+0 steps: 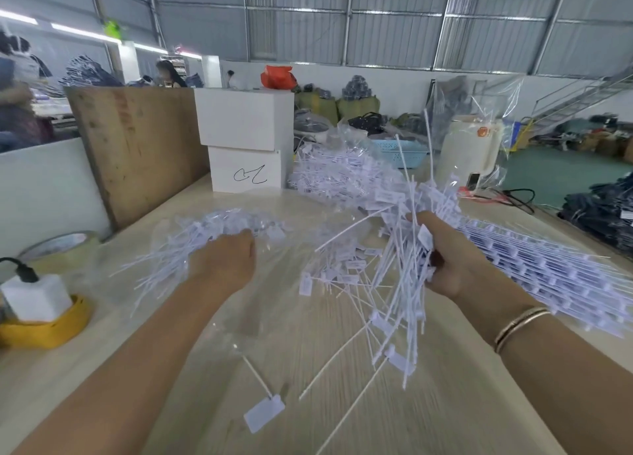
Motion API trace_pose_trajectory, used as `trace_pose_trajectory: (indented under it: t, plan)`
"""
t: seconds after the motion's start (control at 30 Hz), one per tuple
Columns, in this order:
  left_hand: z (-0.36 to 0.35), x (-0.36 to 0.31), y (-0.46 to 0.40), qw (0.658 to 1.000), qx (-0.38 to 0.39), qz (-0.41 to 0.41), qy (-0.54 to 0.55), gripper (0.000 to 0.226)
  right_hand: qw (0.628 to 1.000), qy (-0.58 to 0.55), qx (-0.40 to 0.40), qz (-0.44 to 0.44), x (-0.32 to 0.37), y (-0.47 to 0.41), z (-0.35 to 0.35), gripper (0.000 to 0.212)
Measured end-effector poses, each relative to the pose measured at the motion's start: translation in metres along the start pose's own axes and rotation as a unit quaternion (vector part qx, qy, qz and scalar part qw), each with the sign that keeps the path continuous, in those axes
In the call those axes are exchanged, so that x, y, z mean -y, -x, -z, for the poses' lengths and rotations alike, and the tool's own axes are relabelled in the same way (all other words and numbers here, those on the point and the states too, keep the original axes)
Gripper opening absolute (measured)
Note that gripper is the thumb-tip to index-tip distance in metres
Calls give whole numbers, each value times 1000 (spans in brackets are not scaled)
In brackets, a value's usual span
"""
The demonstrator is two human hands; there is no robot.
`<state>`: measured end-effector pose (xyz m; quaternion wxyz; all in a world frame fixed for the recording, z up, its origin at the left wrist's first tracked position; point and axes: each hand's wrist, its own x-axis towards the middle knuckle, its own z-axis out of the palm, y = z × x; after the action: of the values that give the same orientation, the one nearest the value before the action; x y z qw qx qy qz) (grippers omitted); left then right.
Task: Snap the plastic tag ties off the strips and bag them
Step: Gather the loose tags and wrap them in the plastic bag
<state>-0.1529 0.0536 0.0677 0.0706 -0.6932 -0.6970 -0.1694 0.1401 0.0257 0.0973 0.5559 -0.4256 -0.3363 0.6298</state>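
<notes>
My right hand [455,259] grips a thick, messy bundle of loose white tag ties [400,283] held above the table, their tails sticking out up and down. My left hand [224,261] is curled over the near edge of a clear plastic bag [219,225] that holds many white ties; whether it grips the bag is not clear. Uncut strips of ties [548,269] lie in a stack to the right of my right hand. A few single ties [263,413] lie loose on the table near me. The frame is motion-blurred.
More white ties are heaped at the back [342,177]. Two stacked white boxes [245,143] and a wooden board [137,149] stand behind. A tape roll [58,245] and a white plug block on a yellow roll [37,304] sit at left. People work at far left.
</notes>
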Motion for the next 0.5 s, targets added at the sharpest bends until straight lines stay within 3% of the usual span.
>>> trace_pose_trajectory:
  t: [0.1, 0.13, 0.2, 0.27, 0.33, 0.4, 0.43, 0.5]
  plan:
    - [6, -2, -4, 977, -169, -5, 131, 19, 1000, 8, 22, 4, -6, 1, -7, 43]
    - [7, -8, -1, 971, -188, -28, 145, 25, 1000, 1, 18, 3, -9, 1, -7, 43]
    - [0, -23, 7, 979, -161, -61, 109, 40, 1000, -5, 4, 0, -13, 3, -9, 36]
    - [-12, -29, 10, 995, -91, -39, -16, 54, 1000, -9, -7, -15, -18, 5, -12, 31]
    - [-16, -19, 1, 997, -40, 6, -70, 39, 1000, 0, -4, -28, -25, 8, -20, 35]
    - [-13, -6, -11, 998, -40, 38, 19, 17, 999, 14, 10, -45, -33, 9, -30, 34]
    - [-10, -3, -18, 992, -45, 52, 104, 18, 998, 28, 13, -52, -36, 12, -37, 31]
    - [7, -6, -32, 945, -25, 100, 311, 22, 997, 46, 9, -66, -44, 13, -51, 22]
